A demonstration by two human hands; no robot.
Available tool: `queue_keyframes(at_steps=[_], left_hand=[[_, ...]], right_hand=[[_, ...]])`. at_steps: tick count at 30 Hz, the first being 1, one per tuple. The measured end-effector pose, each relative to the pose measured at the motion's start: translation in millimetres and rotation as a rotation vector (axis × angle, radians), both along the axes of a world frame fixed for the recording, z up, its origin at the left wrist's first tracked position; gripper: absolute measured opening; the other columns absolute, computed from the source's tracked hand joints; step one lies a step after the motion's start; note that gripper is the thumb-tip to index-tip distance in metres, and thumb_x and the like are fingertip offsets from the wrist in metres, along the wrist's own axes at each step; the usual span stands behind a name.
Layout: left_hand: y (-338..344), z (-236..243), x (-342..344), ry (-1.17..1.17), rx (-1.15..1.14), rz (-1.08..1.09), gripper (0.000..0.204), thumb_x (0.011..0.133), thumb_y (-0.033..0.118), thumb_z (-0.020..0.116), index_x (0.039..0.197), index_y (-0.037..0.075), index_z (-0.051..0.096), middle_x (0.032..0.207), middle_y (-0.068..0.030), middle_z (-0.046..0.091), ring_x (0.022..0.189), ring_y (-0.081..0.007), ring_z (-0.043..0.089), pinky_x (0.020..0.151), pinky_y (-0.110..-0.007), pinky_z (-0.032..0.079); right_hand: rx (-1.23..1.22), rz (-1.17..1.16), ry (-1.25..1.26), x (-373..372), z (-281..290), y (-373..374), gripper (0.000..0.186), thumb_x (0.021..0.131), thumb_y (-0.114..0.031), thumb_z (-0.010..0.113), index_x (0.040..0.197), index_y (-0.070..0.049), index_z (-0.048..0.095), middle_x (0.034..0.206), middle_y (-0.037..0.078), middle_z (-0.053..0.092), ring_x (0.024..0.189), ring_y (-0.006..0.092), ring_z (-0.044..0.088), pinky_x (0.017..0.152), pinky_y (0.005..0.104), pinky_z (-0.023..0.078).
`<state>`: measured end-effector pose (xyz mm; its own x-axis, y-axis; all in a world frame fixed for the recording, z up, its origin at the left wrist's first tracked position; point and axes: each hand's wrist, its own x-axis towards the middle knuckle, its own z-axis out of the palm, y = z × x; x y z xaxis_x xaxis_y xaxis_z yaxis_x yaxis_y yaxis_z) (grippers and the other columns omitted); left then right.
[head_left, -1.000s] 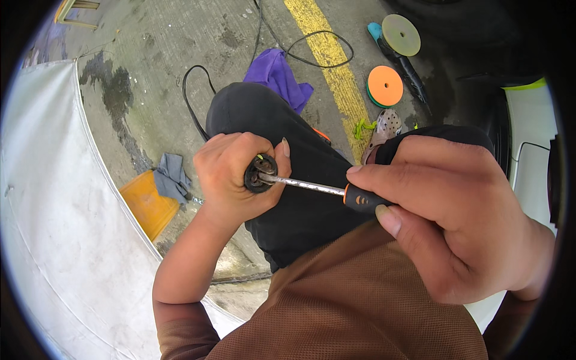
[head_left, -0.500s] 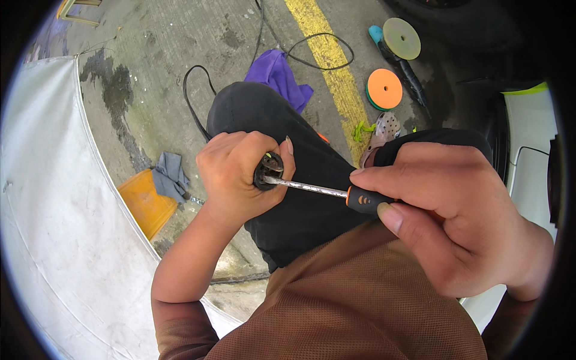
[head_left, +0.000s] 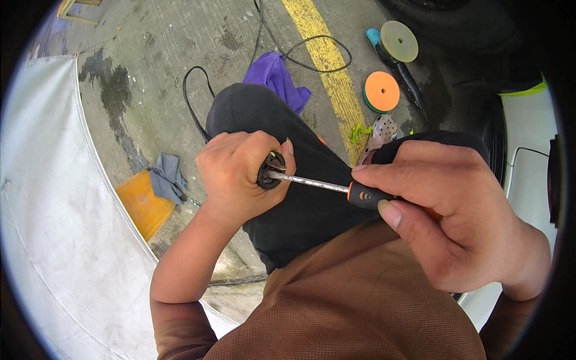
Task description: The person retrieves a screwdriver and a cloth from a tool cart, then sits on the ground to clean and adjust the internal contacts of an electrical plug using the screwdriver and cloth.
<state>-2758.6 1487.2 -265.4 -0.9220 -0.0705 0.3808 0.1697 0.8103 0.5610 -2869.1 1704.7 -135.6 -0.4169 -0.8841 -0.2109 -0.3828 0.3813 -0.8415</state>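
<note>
My left hand (head_left: 231, 171) is wrapped round a black tube-shaped part (head_left: 264, 179), its hollow round end facing right between thumb and forefinger. Most of that part is hidden in the fist. Inside the opening are dark, dirty pieces and a small yellow-green bit, too small to make out. My right hand (head_left: 462, 210) pinches a screwdriver (head_left: 318, 183) by its black and orange handle, thumb below and forefinger above. The metal shaft points left, its tip inside the black part's opening. Both hands are above my black-trousered leg (head_left: 288, 144).
A purple cloth (head_left: 276, 78) and black cable (head_left: 207, 71) lie on the concrete. Beyond the yellow stripe (head_left: 318, 42) are an orange pad (head_left: 384, 84), a pale disc (head_left: 408, 39) and a black tool (head_left: 405, 72). Left are white sheeting (head_left: 54, 198) and grey cloth (head_left: 168, 177); right, white bodywork (head_left: 525, 120).
The black part's open end has turned slightly, showing more of its inside. The screwdriver has shifted a little to the right, its tip still in the opening. Both grips look the same.
</note>
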Motion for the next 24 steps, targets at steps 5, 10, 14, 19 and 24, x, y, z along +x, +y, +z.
queue_keyframes(at_steps=[5,10,14,19,24], left_hand=[[0,0,-1,-0.004,-0.015,-0.016,0.024,0.072,0.009,0.077,0.066,0.013,0.054,0.052,-0.0026,0.048,0.045,-0.0231,0.051,0.047,-0.034,0.037],[-2,2,-3,-0.039,-0.055,-0.096,0.025,0.069,0.010,0.076,0.065,0.013,0.052,0.054,-0.0024,0.049,0.048,-0.0230,0.052,0.047,-0.035,0.037],[-4,3,-4,-0.042,-0.060,-0.134,0.026,0.066,0.011,0.077,0.064,0.014,0.052,0.056,-0.0013,0.049,0.051,-0.0223,0.053,0.049,-0.035,0.037],[-9,6,-4,-0.070,-0.058,-0.258,0.027,0.067,0.007,0.080,0.064,0.013,0.053,0.055,-0.0018,0.049,0.048,-0.0226,0.050,0.048,-0.034,0.036],[-8,7,-2,-0.127,-0.153,-0.209,0.024,0.054,0.016,0.076,0.065,0.020,0.055,0.059,0.0035,0.048,0.055,-0.0177,0.053,0.051,-0.034,0.038]], right_hand=[[0.009,-0.009,-0.014,0,-1,1,0.034,0.075,0.012,0.059,0.108,0.011,0.067,0.068,0.012,0.055,0.054,0.0218,0.051,0.051,0.0326,0.039],[0.000,-0.007,-0.004,0,-3,4,0.035,0.076,0.012,0.060,0.110,0.010,0.067,0.069,0.013,0.055,0.055,0.0221,0.052,0.051,0.0326,0.039],[0.016,-0.009,-0.064,0,-5,8,0.036,0.077,0.012,0.060,0.112,0.008,0.067,0.071,0.012,0.057,0.056,0.0215,0.052,0.053,0.0318,0.039],[0.049,-0.026,-0.123,2,-8,10,0.034,0.081,0.012,0.059,0.114,0.007,0.067,0.075,0.011,0.058,0.057,0.0188,0.052,0.054,0.0304,0.039],[0.157,-0.073,-0.287,5,-6,4,0.032,0.089,0.008,0.058,0.119,0.007,0.065,0.079,0.010,0.061,0.062,0.0124,0.054,0.057,0.0270,0.041]])
